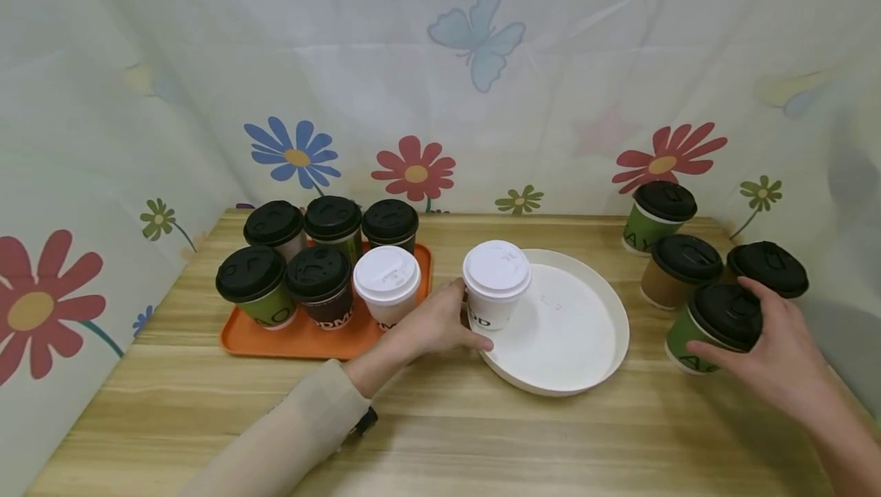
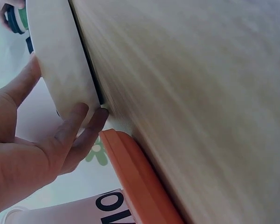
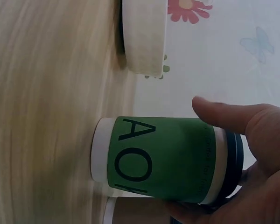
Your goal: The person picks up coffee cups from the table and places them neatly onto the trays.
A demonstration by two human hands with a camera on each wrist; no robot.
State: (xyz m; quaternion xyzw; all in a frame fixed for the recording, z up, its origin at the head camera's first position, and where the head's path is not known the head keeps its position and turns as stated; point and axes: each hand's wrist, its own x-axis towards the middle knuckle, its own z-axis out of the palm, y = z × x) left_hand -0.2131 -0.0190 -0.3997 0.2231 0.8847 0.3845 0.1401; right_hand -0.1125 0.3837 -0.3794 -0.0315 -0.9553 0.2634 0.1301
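A white-lidded paper cup (image 1: 494,290) stands at the left side of a round white tray (image 1: 551,382). My left hand (image 1: 443,321) is beside it; in the left wrist view its spread fingers (image 2: 72,128) touch the tray's outer wall and the thumb is at the rim. At the right, my right hand (image 1: 785,352) curves around a green paper cup (image 1: 695,340) with a black lid. In the right wrist view the thumb (image 3: 219,112) is just off the green cup's side, while the other fingers are partly hidden behind it.
An orange tray (image 1: 296,342) on the left carries several lidded cups, among them a white one (image 1: 387,283). Close to the right hand stand a brown cup (image 1: 677,271), a black-lidded cup (image 1: 767,267) and another green cup (image 1: 654,218). A patterned curtain (image 1: 551,138) borders the wooden table.
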